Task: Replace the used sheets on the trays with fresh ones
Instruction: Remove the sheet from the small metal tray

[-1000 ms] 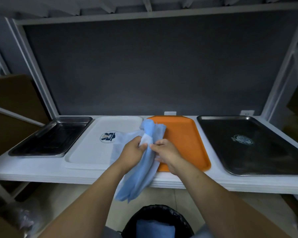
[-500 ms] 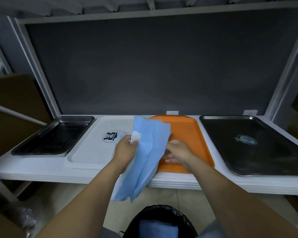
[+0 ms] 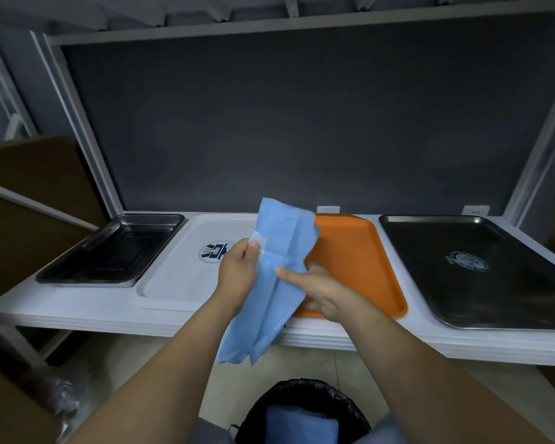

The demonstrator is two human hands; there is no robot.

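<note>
The left hand (image 3: pixel 237 270) grips the upper left edge of a blue sheet (image 3: pixel 282 251), thumb on the front and fingers curled round behind. The right hand (image 3: pixel 318 290) holds the same sheet lower down: its thumb lies across the front, and its fingers go behind the fabric, where most of them are hidden. The sheet is folded lengthwise and held up in the air between the hands. Its top stands above the far rims of the trays, and its bottom hangs below the front edge of the tabletop (image 3: pixel 77 306).

Behind the sheet, four bare trays sit side by side on the tabletop. On the far left is a small steel tray (image 3: pixel 109 248). Just beside it is a white tray (image 3: pixel 173 277) with a round logo (image 3: pixel 213 251), partly covered by the left hand. Next is an orange tray (image 3: pixel 359 257), its near left corner behind the right hand and the sheet. On the right lies a large steel tray (image 3: pixel 481 283) with a faint emblem (image 3: pixel 466 261).

Below, on the floor between the forearms, is a bin (image 3: pixel 305 392) with a black liner; a second sheet (image 3: pixel 302 424), also blue, lies inside. Brown boxes (image 3: pixel 29 187) are stacked on the left.
</note>
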